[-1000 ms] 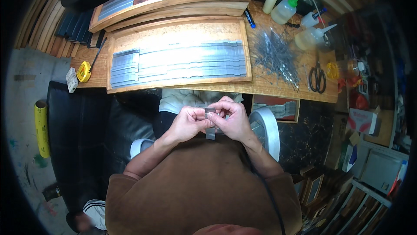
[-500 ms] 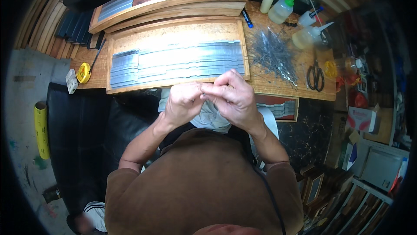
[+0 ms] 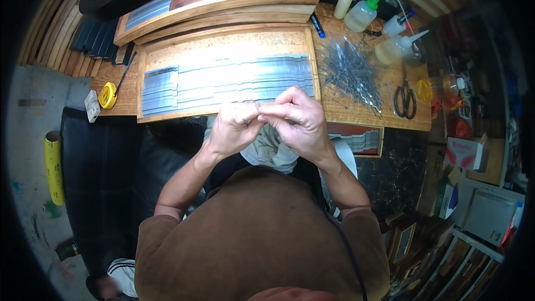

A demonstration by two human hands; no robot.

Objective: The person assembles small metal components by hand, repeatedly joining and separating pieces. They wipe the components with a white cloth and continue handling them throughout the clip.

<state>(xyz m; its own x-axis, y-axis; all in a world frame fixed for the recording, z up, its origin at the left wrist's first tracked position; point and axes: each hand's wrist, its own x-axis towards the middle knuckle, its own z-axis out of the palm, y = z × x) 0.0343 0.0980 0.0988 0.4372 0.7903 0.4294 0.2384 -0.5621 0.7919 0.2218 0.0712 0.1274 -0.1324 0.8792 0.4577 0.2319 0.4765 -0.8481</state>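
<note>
My left hand (image 3: 237,128) and my right hand (image 3: 298,123) meet fingertip to fingertip above my lap, at the near edge of a shallow wooden tray (image 3: 228,33). Both are closed in a pinch. Whatever lies between the fingers is too small or too hidden to make out. In the tray, rows of thin grey metal strips (image 3: 212,84) lie side by side, shining under bright light. To the right of the tray a loose pile of thin metal wires or pins (image 3: 351,72) is spread on the wooden table (image 3: 412,120).
Black-handled scissors (image 3: 405,101), squeeze bottles (image 3: 361,16) and a blue marker (image 3: 317,25) stand or lie at the right. A yellow tape measure (image 3: 107,95) sits at the left. More wooden trays (image 3: 234,0) are stacked behind. A drawer (image 3: 356,139) with metal strips juts out below the table.
My hands stay pinched together in nearly the same place; the fingers have shifted only slightly. The picture on the screen at the back has changed.
</note>
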